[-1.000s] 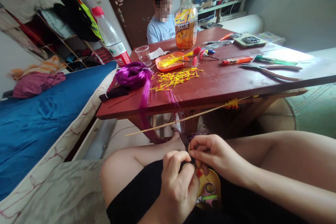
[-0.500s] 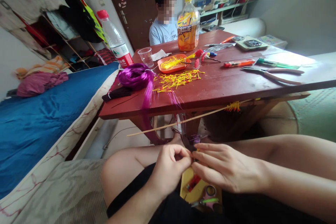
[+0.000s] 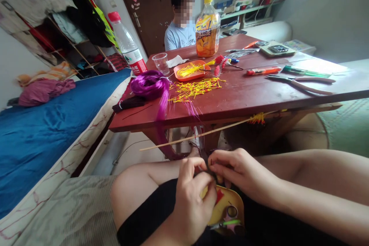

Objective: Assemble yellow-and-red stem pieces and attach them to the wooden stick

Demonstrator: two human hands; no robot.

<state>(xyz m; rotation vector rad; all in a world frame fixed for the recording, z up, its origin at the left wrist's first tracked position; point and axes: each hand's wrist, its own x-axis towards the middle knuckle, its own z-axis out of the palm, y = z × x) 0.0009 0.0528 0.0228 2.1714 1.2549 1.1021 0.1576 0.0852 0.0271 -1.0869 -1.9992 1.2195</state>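
Observation:
Above my lap, my left hand is closed with its fingers curled, close to my right hand. The right thumb and index finger are pinched together. Something thin and dark shows between the fingertips of both hands, too small and blurred to name. Right beneath them a yellow tray rests on my lap, partly covered by the left hand. Inside it lie scissors with a pink and green handle and a red piece.
On the red table are purple thread, yellow stamens, an orange dish, pliers and two bottles. A thin stick with yellow-red tips juts below the table edge. A person sits opposite.
My right hand has gone from outstretched fingers to a pinch and risen slightly. The left hand has turned and its fingers have curled lower, covering more of the tray's left side.

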